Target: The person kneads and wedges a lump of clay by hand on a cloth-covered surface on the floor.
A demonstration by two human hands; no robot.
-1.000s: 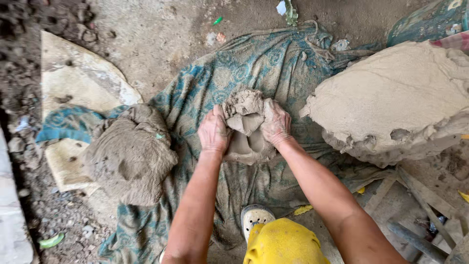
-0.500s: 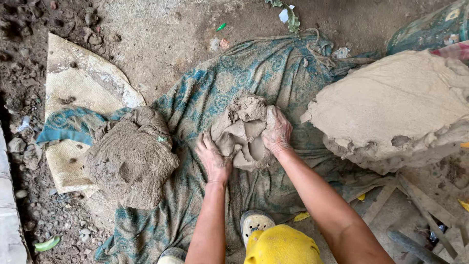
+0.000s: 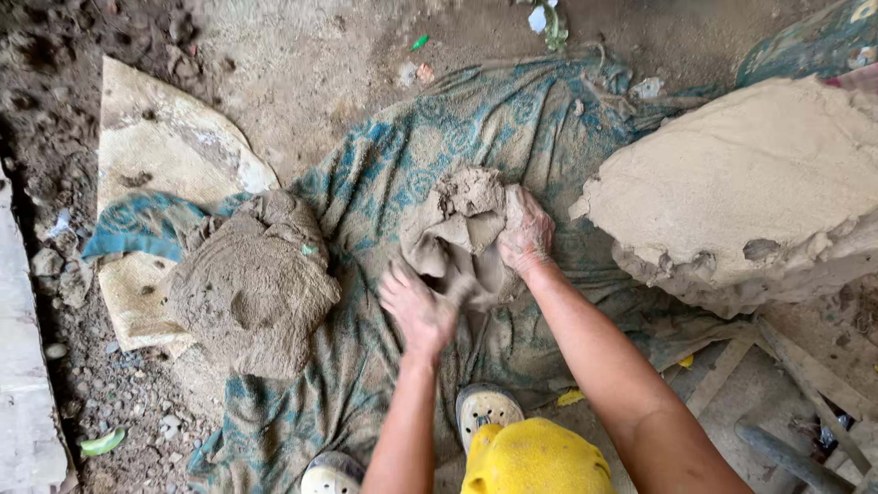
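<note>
A lump of wet grey clay lies on a teal patterned cloth spread over the ground. My right hand presses flat against the lump's right side. My left hand is at the lump's lower left edge, fingers spread and muddy, touching the clay's base. Both hands are coated in clay. Neither hand closes around anything.
A second clay-covered mound sits to the left on the cloth. A large pale clay block fills the right side. A beige sack lies at left, wooden slats at lower right, and my pale shoes below.
My left hand has come off the lump's left side and dropped down toward its lower left edge. My right hand stays against the right side. The lump has tilted slightly.
</note>
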